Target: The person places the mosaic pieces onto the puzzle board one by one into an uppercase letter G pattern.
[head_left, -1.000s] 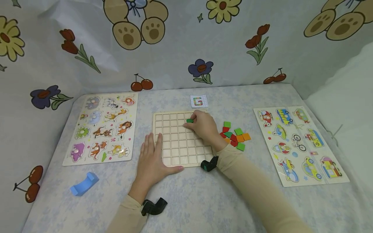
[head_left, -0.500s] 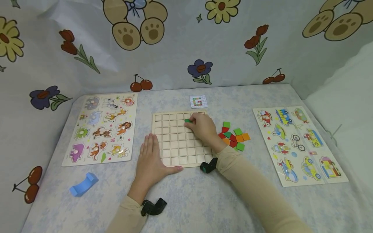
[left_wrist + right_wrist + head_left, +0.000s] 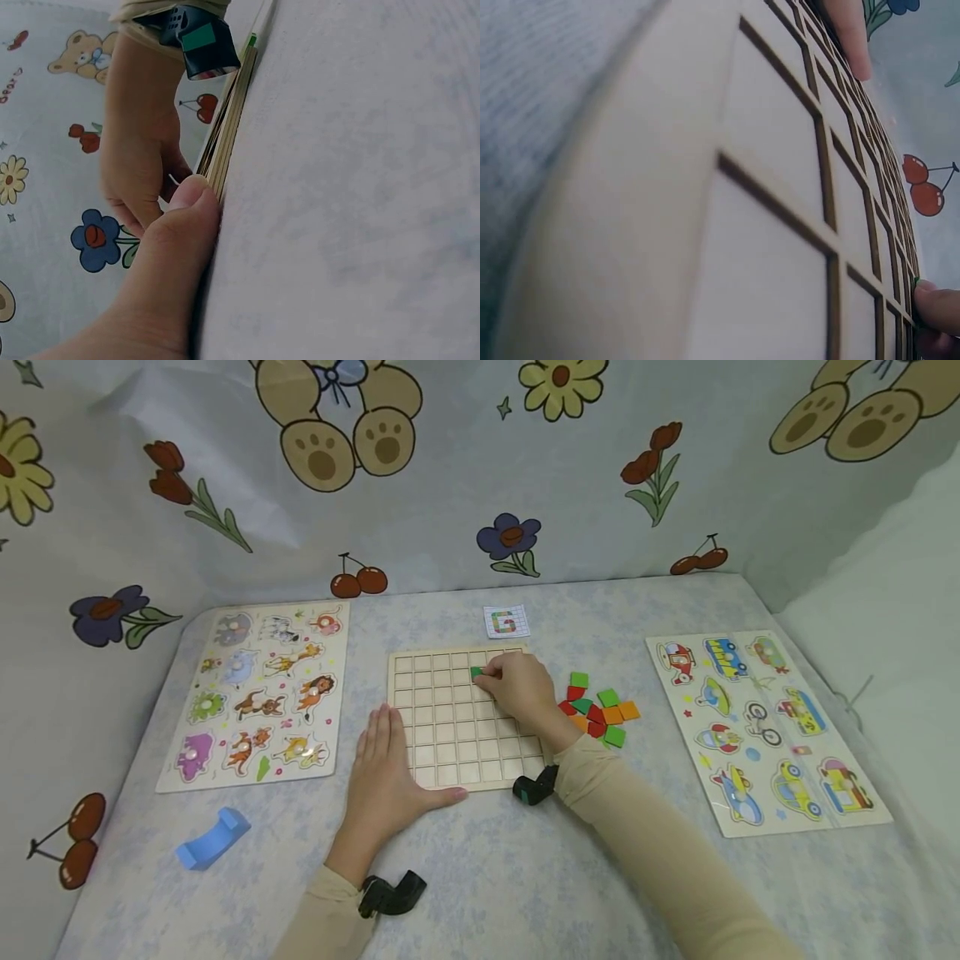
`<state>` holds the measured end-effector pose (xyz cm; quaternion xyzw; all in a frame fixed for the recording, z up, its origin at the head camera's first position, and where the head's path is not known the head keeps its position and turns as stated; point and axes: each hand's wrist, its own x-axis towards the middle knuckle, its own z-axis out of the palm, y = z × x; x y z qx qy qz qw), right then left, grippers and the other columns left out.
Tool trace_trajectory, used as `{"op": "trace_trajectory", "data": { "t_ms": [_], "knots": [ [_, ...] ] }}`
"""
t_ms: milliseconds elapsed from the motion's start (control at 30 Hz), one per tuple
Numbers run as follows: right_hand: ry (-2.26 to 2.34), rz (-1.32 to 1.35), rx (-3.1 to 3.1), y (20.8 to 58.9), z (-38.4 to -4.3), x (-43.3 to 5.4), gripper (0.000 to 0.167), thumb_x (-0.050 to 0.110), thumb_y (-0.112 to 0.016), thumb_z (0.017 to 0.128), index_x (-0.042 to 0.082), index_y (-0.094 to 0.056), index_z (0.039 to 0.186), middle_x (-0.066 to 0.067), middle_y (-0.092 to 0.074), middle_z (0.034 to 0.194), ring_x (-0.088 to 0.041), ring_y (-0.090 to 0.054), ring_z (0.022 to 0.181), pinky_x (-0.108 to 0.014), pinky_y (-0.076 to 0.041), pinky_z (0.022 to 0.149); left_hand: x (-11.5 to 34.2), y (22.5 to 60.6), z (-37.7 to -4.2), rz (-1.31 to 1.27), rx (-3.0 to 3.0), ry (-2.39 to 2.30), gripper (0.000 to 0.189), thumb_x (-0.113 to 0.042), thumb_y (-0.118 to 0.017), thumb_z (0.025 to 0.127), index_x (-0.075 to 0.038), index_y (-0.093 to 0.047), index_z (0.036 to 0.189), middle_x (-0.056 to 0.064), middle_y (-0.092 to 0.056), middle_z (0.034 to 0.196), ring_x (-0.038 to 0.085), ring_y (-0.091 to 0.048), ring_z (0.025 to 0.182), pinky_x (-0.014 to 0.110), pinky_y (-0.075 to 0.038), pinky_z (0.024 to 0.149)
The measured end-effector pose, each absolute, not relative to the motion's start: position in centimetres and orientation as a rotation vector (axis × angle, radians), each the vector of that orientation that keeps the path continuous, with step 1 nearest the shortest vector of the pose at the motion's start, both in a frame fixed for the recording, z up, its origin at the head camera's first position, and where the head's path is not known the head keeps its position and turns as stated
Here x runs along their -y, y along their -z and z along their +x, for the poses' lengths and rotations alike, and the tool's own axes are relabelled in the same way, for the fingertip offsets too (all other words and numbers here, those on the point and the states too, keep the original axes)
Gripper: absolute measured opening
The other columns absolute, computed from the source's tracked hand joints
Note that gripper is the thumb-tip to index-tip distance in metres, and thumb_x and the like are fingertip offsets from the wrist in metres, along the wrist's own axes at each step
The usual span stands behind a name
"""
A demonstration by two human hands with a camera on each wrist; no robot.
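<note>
A pale wooden grid board (image 3: 446,752) lies flat in the middle of the table. My left hand (image 3: 386,781) rests along its left side, fingers straight, the thumb stretched by the near edge; in the left wrist view the thumb (image 3: 180,232) touches the board's edge. My right hand (image 3: 521,693) reaches over the board's far part, pinching a small green tile (image 3: 476,672) between thumb and fingers at a cell near the back. Most of this tile is hidden by the fingertips. In the right wrist view, only a sliver of green shows beside the fingers (image 3: 939,309).
Loose red, green and orange tiles (image 3: 612,716) lie right of the board. Behind it is a small card (image 3: 506,622) printed with a coloured G. An animal puzzle (image 3: 251,727) lies left, a vehicle puzzle (image 3: 750,760) right, and a blue curved block (image 3: 213,839) at near left.
My right hand has shifted slightly left over the board with the green tile, and less of the tile shows now. The left hand stays in place. The head view has moved a little.
</note>
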<state>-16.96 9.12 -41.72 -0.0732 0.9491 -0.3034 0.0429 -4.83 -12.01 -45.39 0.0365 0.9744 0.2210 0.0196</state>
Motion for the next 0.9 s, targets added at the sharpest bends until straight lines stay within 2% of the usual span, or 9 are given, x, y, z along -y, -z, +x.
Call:
{"op": "trace_trajectory", "data": {
  "t_ms": [167,267,367,433,500,667,900],
  "knots": [
    [0.883,-0.285,-2.902,41.5,-16.6,-9.4,0.018,0.031,-0.071,0.092,0.018,-0.076,0.081,0.003,-0.069,0.074,-0.014,-0.058,0.066,-0.025,-0.041,0.054,12.0,45.5,-4.7,0.110,-3.020,-0.690,0.156,-0.096,-0.061,0.052,0.002,-0.003,0.158,0.019,0.000,0.167,0.033,0.000,0.156,0.052,-0.012,0.125],
    [0.884,-0.334,-2.887,41.2,-16.1,-10.1,0.017,0.030,-0.070,0.093,0.018,-0.076,0.081,0.004,-0.068,0.075,-0.014,-0.057,0.067,-0.026,-0.042,0.057,12.1,45.5,-4.6,0.102,-3.008,-0.705,0.156,-0.096,-0.062,0.052,0.001,-0.002,0.158,0.018,0.001,0.167,0.032,0.001,0.156,0.052,-0.011,0.126],
    [0.930,-0.337,-2.865,40.7,-15.3,-11.3,0.012,0.028,-0.070,0.093,0.018,-0.077,0.094,0.003,-0.069,0.086,-0.015,-0.058,0.075,-0.028,-0.046,0.064,12.2,45.5,-4.6,0.103,-3.001,-0.720,0.156,-0.095,-0.063,0.051,0.000,-0.001,0.158,0.018,0.002,0.167,0.031,0.002,0.156,0.052,-0.010,0.126],
    [0.944,-0.326,-2.864,40.3,-14.7,-12.5,0.016,0.027,-0.069,0.094,0.016,-0.075,0.104,0.001,-0.068,0.093,-0.017,-0.057,0.079,-0.029,-0.046,0.067,12.3,45.5,-4.7,0.106,-2.999,-0.731,0.157,-0.095,-0.063,0.051,0.000,0.000,0.158,0.017,0.002,0.167,0.031,0.003,0.156,0.051,-0.010,0.126],
    [0.953,-0.312,-2.869,40.0,-14.2,-14.0,0.021,0.025,-0.068,0.095,0.013,-0.073,0.111,-0.002,-0.066,0.097,-0.019,-0.055,0.076,-0.030,-0.045,0.065,12.3,45.6,-4.7,0.111,-2.999,-0.733,0.157,-0.095,-0.063,0.050,0.000,0.000,0.158,0.017,0.002,0.167,0.031,0.003,0.156,0.051,-0.010,0.126],
    [0.869,-0.234,-2.929,40.0,-12.7,-18.8,0.027,0.024,-0.065,0.097,0.009,-0.068,0.120,-0.007,-0.065,0.100,-0.021,-0.053,0.072,-0.031,-0.044,0.061,12.2,45.8,-4.8,0.111,-2.993,-0.745,0.157,-0.096,-0.062,0.050,0.000,-0.001,0.158,0.017,0.002,0.167,0.030,0.004,0.156,0.050,-0.009,0.126],
    [0.700,0.036,-2.922,39.7,-10.6,-24.5,0.036,0.026,-0.061,0.098,0.008,-0.060,0.130,-0.013,-0.061,0.105,-0.027,-0.055,0.081,-0.033,-0.045,0.064,12.3,45.6,-4.8,0.110,-2.990,-0.733,0.157,-0.095,-0.063,0.050,-0.001,-0.001,0.158,0.016,0.002,0.168,0.030,0.004,0.156,0.049,-0.009,0.126]
  ]
}}
